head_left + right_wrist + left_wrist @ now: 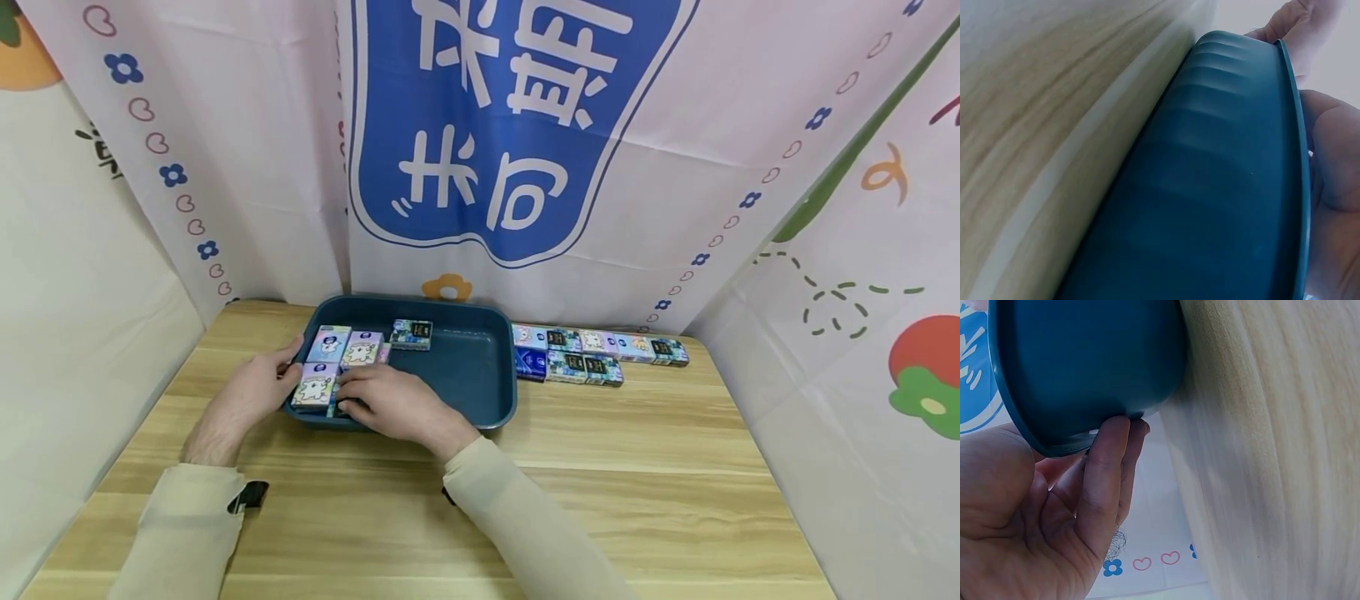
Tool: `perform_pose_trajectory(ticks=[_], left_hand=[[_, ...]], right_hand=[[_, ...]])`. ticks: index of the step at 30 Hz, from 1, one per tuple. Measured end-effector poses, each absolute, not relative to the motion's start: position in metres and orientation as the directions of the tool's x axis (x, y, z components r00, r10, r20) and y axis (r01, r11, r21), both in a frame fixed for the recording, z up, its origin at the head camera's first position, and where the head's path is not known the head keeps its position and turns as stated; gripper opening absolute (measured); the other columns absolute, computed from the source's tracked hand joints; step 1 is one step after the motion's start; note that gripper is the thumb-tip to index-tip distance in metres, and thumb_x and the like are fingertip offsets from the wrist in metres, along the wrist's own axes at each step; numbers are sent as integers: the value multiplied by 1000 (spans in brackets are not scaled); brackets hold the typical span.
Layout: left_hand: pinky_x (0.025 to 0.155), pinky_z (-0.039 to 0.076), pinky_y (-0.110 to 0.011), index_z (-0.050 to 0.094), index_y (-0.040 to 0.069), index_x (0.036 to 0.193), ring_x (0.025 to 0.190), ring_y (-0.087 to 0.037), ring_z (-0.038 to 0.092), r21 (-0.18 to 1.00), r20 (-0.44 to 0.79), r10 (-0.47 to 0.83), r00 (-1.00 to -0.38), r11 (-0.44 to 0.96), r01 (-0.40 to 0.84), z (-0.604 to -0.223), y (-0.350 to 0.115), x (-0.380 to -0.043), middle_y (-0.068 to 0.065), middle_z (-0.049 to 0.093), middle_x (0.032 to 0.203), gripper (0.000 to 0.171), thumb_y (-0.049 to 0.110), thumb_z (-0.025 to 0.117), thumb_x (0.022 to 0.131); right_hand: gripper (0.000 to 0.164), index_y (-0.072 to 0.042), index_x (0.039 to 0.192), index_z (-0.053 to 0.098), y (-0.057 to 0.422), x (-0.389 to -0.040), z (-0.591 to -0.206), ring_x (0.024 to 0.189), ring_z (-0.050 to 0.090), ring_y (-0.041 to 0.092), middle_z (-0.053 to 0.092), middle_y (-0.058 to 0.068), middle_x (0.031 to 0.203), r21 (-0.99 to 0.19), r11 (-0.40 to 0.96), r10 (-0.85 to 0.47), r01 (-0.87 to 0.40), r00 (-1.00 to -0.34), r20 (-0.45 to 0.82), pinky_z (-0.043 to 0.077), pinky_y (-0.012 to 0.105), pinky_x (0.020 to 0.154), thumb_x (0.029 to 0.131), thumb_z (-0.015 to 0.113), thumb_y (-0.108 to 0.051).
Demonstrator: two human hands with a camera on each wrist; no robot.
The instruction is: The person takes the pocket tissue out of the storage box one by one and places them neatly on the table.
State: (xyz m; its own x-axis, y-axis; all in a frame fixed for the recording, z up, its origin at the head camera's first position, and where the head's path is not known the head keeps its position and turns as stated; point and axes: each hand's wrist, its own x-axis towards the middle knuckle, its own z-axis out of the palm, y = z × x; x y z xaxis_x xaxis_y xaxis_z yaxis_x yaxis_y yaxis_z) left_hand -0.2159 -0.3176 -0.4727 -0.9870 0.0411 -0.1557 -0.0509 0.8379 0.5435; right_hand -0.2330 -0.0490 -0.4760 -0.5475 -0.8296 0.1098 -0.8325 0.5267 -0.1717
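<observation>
A dark teal tray (480,398) sits on the table with several small tissue packs in its left part. My left hand (258,385) holds the tray's left end, its fingers against the outer wall in the left wrist view and its thumb by the rim. Inside the tray, my right hand (393,400) pinches a dark patterned tissue pack (332,406), mostly covered by the fingers. Left of it lies a white cartoon tissue pack (311,390). Behind are a pale blue pack (328,342) and another cartoon pack (363,347). A dark floral pack (412,332) lies apart near the back wall.
To the tray's right, more tissue packs form two rows on the wooden table (637,483), including a dark blue pack (530,363) and a floral pack (603,369). A printed cloth (285,167) hangs directly behind the table.
</observation>
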Motion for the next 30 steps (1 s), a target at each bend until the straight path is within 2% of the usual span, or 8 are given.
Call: perform_pose_trajectory(ticks=[3,6,14,18,24,30], left_hand=[[85,53,-46,26,-2,182,120,-48,68,546,-150,48,-988,837,-42,-472,-317,-216,-50,46,170,66,21,49,126],[92,55,-52,25,-2,182,125,-50,67,548,-154,50,-987,836,-43,-471,-317,-216,-50,44,171,66,22,49,126],[115,54,-74,21,1,184,147,-62,59,554,-184,39,-982,829,-71,-469,-316,-215,-50,38,175,67,24,47,127],[120,51,-77,21,2,184,153,-65,55,549,-186,29,-982,832,-80,-469,-315,-215,-50,36,176,67,24,46,127],[120,51,-77,19,3,185,149,-63,58,551,-195,25,-981,830,-88,-469,-315,-215,-50,37,175,67,25,46,127],[118,53,-76,22,2,184,153,-66,55,546,-183,27,-983,834,-79,-471,-316,-215,-50,40,174,66,24,46,126]], right_hand=[[33,-24,149,83,-50,-235,-476,155,66,10,74,-7,162,-189,514,-836,-837,-538,109,50,24,132,124,63,-35],[33,-23,148,83,-49,-236,-476,154,67,10,74,-7,163,-220,515,-834,-828,-544,95,50,23,131,124,63,-35],[35,-24,147,84,-40,-239,-474,153,68,12,74,-5,164,-260,604,-768,-753,-638,62,52,28,131,120,70,-42],[40,-23,148,84,-36,-240,-473,154,67,14,72,-3,166,-270,632,-746,-726,-664,39,51,30,133,116,76,-46],[42,-20,150,83,-36,-245,-473,154,66,16,72,0,167,-270,604,-775,-750,-632,22,49,28,134,113,81,-42],[43,-19,154,80,-36,-249,-472,154,66,18,70,2,168,-258,584,-798,-770,-602,-10,47,27,135,114,82,-34]])
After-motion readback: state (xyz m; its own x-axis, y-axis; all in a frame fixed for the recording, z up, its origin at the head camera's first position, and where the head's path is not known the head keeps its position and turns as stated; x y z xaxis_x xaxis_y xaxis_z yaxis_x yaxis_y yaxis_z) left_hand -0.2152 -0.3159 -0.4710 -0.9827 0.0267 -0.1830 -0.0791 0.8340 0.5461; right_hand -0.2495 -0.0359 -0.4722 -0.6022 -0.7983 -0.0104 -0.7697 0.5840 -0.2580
